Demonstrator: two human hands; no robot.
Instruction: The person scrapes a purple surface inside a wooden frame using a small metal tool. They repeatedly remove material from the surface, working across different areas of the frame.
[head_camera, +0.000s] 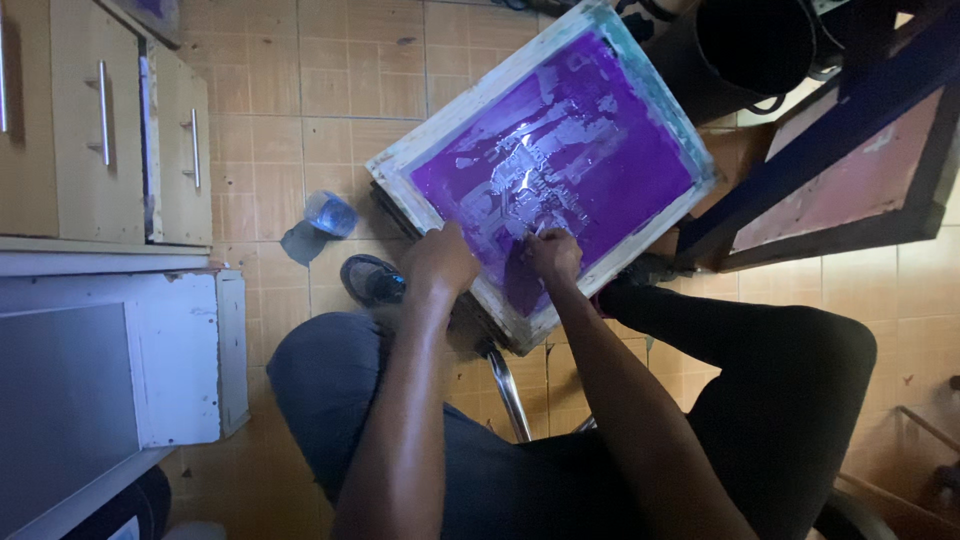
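1. A wooden-framed printing screen (545, 165) with a purple mesh lies tilted across the person's lap and the tiled floor (300, 90), its near corner toward the knees; pale, shiny patches show in the middle of the mesh
2. The left hand (440, 260) rests on the near left edge of the frame, fingers curled over the pale wood and gripping it; the thumb side faces the mesh
3. The right hand (553, 255) lies on the purple mesh near the lower corner, fingers bunched together and pressed to the surface; whether they pinch a small tool or cloth cannot be told
4. Both forearms reach forward from the bottom of the view, close together
5. A dark shoe (372, 280) shows just beside the left hand, under the frame's edge; a clear plastic bottle (328, 213) lies on the tiles near it
6. A black bucket (745, 50) stands beyond the screen's far corner; pale cabinets (100, 120) with metal handles fill the left side
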